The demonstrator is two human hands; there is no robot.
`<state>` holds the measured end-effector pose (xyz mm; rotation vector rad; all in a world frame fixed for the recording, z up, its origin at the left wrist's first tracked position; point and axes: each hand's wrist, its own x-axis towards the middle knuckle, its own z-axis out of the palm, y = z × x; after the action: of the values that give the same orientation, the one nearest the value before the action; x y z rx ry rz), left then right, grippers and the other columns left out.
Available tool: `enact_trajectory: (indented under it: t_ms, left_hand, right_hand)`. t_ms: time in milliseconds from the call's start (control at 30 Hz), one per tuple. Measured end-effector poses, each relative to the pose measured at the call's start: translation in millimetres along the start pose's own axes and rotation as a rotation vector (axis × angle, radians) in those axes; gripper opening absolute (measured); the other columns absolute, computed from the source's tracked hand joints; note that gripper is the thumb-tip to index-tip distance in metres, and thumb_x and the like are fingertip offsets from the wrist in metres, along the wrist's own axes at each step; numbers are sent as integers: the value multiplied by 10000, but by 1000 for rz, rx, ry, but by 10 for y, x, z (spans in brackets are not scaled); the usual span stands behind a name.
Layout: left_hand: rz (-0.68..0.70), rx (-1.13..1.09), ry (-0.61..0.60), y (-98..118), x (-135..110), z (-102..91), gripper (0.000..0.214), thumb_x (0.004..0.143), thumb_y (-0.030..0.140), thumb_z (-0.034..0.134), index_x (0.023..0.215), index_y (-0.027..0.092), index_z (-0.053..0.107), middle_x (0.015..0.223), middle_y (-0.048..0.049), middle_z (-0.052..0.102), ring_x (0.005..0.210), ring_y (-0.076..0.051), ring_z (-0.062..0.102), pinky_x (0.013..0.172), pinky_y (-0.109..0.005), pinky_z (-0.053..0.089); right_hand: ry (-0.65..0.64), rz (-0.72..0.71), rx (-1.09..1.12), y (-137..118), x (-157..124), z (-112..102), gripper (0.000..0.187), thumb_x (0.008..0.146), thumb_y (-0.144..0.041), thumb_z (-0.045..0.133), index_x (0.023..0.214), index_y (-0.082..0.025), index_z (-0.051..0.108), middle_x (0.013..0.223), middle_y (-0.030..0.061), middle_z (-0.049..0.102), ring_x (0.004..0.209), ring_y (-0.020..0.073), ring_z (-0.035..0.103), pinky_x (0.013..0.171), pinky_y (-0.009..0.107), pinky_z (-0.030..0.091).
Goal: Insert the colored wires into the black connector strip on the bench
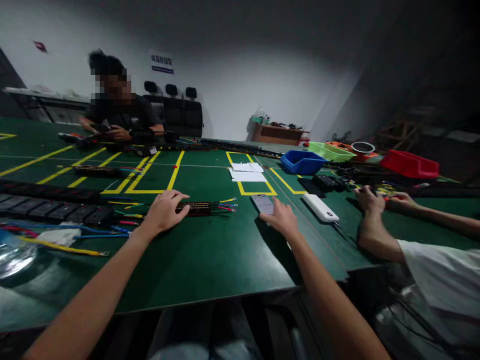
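My left hand (165, 211) is low over the green tabletop, at the left end of a dark wire harness (200, 208). Its fingers are stretched and apart, with the thumb reaching over the harness's end. Colored leads with ring terminals stick out of the harness on the right. My right hand (281, 217) has thumb and fingers at the lower right edge of a grey smartphone (260, 202), seemingly gripping it. Part of the phone is hidden behind that hand.
Black modules (56, 207) and thick cables crowd the left. White papers (246, 172) lie beyond the phone. A white power bank (320, 207), a blue bin (302, 162) and a red bin (410, 164) stand right. One co-worker sits opposite; another's hands (371, 200) work at right.
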<state>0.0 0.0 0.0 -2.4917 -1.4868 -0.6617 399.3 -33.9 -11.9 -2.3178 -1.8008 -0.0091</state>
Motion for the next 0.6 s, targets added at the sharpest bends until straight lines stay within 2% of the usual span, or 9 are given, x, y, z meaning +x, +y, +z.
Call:
enact_trajectory:
  t_ms: [167,300,400,500,600]
  left_hand:
    - [-46,-8,-39,-156,-28,-34,426,921,494,514,1145,193,716,1130,-126,706,1100,-325,614,961,-483,485]
    - [-62,-88,-127,-171,-20,-34,434,941,534,483,1064,205,739,1070,-111,713,1017,-307,634,871,-451,510]
    - [-59,-90,-139,-137,-12,-10,468,967,537,446,1092,193,738,1086,-118,704,1026,-306,625,856,-451,510]
    - [-66,-90,-131,-91,-16,6,482,986,532,424,1136,187,726,1123,-121,695,1044,-299,620,875,-450,510]
    - [-69,-82,-121,-45,-28,-5,487,997,517,408,1175,179,711,1167,-127,683,1071,-298,617,903,-456,510]
  right_hand:
    - [11,48,7,80,27,12,842,839,-540,617,1541,-126,406,1371,202,616,1222,370,544,925,435,453]
    - [134,17,-10,-10,-32,-13,701,875,-487,600,1487,-161,498,1376,198,609,1251,381,510,964,502,414]
    - [245,-146,76,-231,-15,-85,531,910,-443,581,1386,-211,600,1358,153,626,1258,345,511,976,461,408]
    - [184,-340,236,-529,119,-156,387,948,-411,550,1239,-196,689,1185,124,697,1105,272,602,926,371,437]
    - [167,-467,375,-780,288,-135,272,952,-302,551,1122,-182,727,1069,99,712,1012,225,628,894,319,444]
